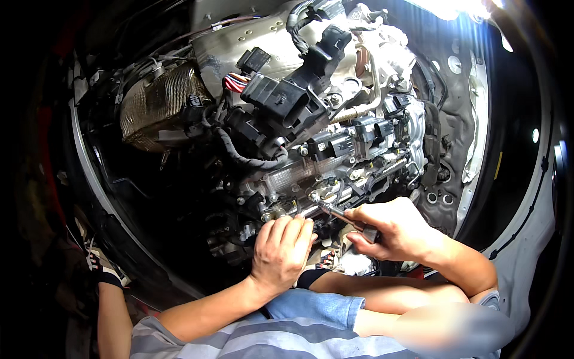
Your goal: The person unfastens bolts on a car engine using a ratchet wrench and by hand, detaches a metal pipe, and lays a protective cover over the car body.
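Observation:
I have my right hand [385,230] closed on the handle of a metal ratchet wrench [335,210], whose head rests on the metal rail along the lower side of the engine [293,176]. My left hand [281,251] is just left of it, fingers curled at the lower edge of the engine; whatever is under them is hidden. Above my hands are black connectors [332,147] and a thick wrapped cable loom [242,155].
A foil-covered heat shield [155,105] sits at upper left. A painted metal panel [460,143] borders the engine at right, a body edge [95,173] at left. A bright lamp [454,7] shines at top right. My legs and sneakers [107,266] frame the lower part.

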Action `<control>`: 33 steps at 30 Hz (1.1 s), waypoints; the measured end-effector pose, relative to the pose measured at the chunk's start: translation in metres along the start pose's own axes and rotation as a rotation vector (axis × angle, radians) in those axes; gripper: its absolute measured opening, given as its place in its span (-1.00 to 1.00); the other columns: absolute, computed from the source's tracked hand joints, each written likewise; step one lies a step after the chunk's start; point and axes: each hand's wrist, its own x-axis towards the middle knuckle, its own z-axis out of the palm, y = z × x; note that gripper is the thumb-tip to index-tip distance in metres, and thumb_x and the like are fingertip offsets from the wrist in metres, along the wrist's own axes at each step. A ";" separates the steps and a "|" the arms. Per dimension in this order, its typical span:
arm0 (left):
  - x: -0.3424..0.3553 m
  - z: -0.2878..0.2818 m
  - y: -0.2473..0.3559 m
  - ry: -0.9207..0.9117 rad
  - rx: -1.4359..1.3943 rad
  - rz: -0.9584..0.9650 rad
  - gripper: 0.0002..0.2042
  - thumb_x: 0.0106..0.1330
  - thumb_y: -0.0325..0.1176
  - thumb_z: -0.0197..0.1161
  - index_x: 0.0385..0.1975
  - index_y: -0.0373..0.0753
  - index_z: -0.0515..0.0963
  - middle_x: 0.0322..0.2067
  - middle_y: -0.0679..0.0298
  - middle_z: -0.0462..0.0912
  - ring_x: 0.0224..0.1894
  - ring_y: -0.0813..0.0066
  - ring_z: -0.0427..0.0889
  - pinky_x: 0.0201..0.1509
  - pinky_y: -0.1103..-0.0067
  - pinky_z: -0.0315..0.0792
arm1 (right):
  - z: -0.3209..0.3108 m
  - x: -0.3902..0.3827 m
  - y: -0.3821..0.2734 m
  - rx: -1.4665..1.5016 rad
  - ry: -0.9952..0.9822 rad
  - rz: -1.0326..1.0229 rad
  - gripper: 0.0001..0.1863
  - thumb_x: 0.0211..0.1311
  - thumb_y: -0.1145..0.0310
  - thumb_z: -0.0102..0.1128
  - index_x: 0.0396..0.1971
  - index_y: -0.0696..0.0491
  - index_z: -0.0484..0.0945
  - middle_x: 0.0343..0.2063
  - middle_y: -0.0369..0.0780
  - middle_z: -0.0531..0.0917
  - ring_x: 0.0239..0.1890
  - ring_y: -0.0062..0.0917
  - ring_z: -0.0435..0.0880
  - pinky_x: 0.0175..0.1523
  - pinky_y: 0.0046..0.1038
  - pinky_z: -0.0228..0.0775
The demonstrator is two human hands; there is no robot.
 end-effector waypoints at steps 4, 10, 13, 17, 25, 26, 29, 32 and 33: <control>-0.001 0.003 0.003 0.005 0.002 -0.004 -0.69 0.14 -0.38 0.37 -0.13 -0.36 0.63 -0.20 0.15 0.59 -0.09 0.20 0.58 0.00 0.36 0.44 | 0.000 0.010 -0.010 -0.158 -0.055 0.021 -0.74 0.19 0.19 0.31 -0.31 0.04 0.50 -0.65 -0.22 0.58 -0.64 -0.29 0.62 -0.56 -0.29 0.46; 0.005 0.004 0.001 -0.017 -0.102 -0.031 -0.63 0.14 -0.37 0.36 -0.06 -0.39 0.58 -0.12 0.06 0.58 -0.02 0.11 0.57 0.14 0.27 0.43 | 0.006 0.009 -0.027 -0.416 -0.124 -0.042 -0.61 0.17 0.19 0.25 -0.05 0.07 0.54 -0.59 -0.24 0.61 -0.64 -0.36 0.64 -0.55 -0.33 0.48; 0.021 -0.007 0.006 -0.070 0.027 -0.098 -0.51 0.21 -0.28 0.32 0.12 -0.38 0.50 0.05 0.08 0.58 0.21 0.14 0.47 0.36 0.21 0.25 | 0.014 0.014 -0.029 0.074 -0.108 0.240 -0.58 0.31 0.16 0.19 0.02 0.13 0.46 -0.56 -0.02 0.67 -0.57 -0.10 0.67 -0.46 -0.21 0.54; 0.040 0.005 0.004 0.039 -0.049 0.007 -0.66 0.05 -0.38 0.34 -0.17 -0.40 0.62 -0.15 0.09 0.68 -0.05 0.12 0.63 0.05 0.31 0.50 | 0.042 0.006 -0.021 0.520 0.113 0.254 -0.52 0.27 0.18 0.25 0.01 0.20 0.40 -0.62 -0.01 0.64 -0.57 -0.05 0.65 -0.46 -0.18 0.51; 0.046 0.009 0.004 0.044 -0.084 0.060 -0.73 0.16 -0.37 0.25 -0.20 -0.41 0.63 -0.14 0.06 0.71 -0.07 0.11 0.67 -0.01 0.36 0.52 | 0.016 0.017 -0.017 -0.363 0.041 -0.153 -0.67 0.08 0.33 0.22 -0.22 0.24 0.48 -0.59 -0.14 0.63 -0.60 -0.32 0.67 -0.55 -0.34 0.48; 0.046 0.008 0.003 -0.006 -0.040 0.063 -0.72 0.17 -0.35 0.24 -0.19 -0.40 0.63 -0.11 0.08 0.71 -0.04 0.10 0.66 0.02 0.34 0.52 | 0.022 0.014 -0.022 -0.185 0.010 0.050 -0.61 0.10 0.34 0.23 -0.14 0.27 0.45 -0.62 -0.12 0.63 -0.61 -0.27 0.68 -0.54 -0.29 0.49; 0.047 0.012 -0.001 -0.021 0.000 0.090 -0.70 0.23 -0.32 0.19 -0.15 -0.39 0.63 -0.05 0.07 0.70 0.04 0.06 0.65 0.06 0.31 0.50 | 0.025 0.012 -0.024 0.101 -0.040 0.146 -0.56 0.20 0.33 0.19 -0.02 0.25 0.34 -0.64 -0.08 0.61 -0.62 -0.17 0.68 -0.50 -0.18 0.53; 0.043 0.015 -0.001 -0.035 -0.060 0.053 -0.67 0.22 -0.34 0.18 -0.08 -0.38 0.61 0.00 0.03 0.67 0.10 0.06 0.63 0.12 0.26 0.48 | 0.014 0.019 -0.020 -0.533 0.120 -0.253 -0.73 0.09 0.31 0.19 -0.28 0.18 0.49 -0.58 -0.16 0.62 -0.71 -0.42 0.60 -0.63 -0.37 0.43; 0.045 0.016 0.000 -0.013 -0.099 0.020 -0.70 0.26 -0.36 0.15 -0.08 -0.38 0.60 0.00 0.02 0.67 0.09 0.05 0.64 0.14 0.27 0.48 | 0.011 0.027 -0.012 -0.556 0.113 -0.374 -0.75 0.08 0.31 0.18 -0.31 0.17 0.50 -0.57 -0.16 0.62 -0.68 -0.42 0.60 -0.59 -0.39 0.45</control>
